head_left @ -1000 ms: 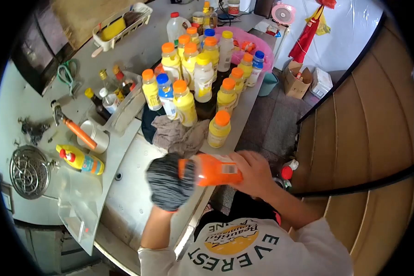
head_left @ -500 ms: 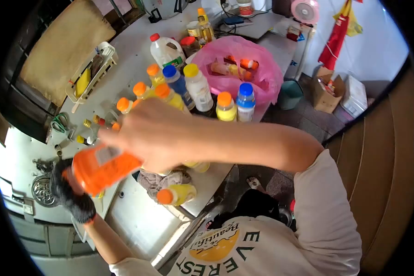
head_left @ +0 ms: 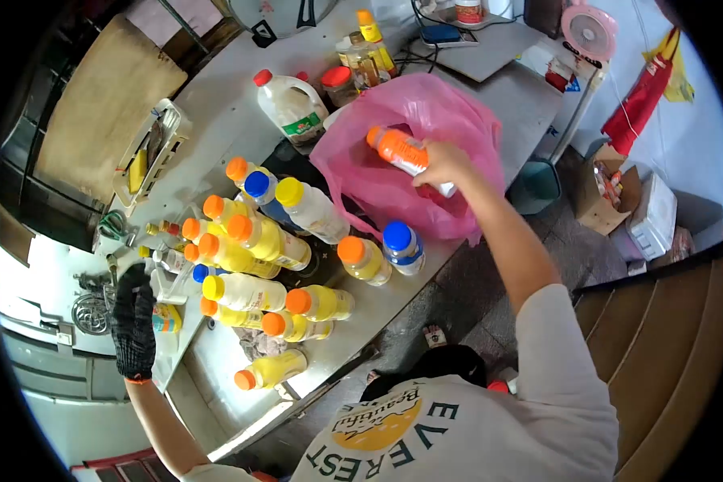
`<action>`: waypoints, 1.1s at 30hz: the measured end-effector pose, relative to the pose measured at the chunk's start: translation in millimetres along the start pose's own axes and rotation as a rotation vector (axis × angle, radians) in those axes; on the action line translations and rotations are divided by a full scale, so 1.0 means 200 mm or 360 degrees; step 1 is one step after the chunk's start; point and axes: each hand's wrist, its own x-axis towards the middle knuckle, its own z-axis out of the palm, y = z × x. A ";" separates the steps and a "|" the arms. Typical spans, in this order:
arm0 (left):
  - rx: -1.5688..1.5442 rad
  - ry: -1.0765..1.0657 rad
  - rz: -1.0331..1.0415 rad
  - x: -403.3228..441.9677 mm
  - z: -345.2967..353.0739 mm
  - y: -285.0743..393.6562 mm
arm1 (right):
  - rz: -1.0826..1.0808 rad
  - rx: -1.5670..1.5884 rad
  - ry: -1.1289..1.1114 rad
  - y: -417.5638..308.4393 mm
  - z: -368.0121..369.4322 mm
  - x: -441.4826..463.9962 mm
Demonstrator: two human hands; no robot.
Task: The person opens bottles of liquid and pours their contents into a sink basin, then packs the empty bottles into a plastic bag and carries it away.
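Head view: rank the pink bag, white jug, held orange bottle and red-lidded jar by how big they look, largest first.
1. Pink bag
2. White jug and orange bottle: too close to rank, since the right fingers cover part of the bottle
3. Red-lidded jar

White EVEREST shirt (head_left: pixel 490 430); black knit left glove (head_left: pixel 133 325)

Dark floor tiles (head_left: pixel 478 301) lie near a pale wall (head_left: pixel 695 136) and brown panelling (head_left: pixel 659 353).
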 end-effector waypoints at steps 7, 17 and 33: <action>-0.0161 0.0244 -0.0599 -0.42 -0.08 -0.78 | -0.0514 0.0432 0.0314 0.19 0.35 0.45; -0.0536 0.0455 -0.1489 -1.01 0.11 -1.05 | 0.0716 0.1683 -0.0140 0.57 0.09 0.64; -0.0547 0.0427 -0.1601 -1.04 0.09 -1.00 | 0.0328 0.0026 -0.0006 0.31 0.03 0.39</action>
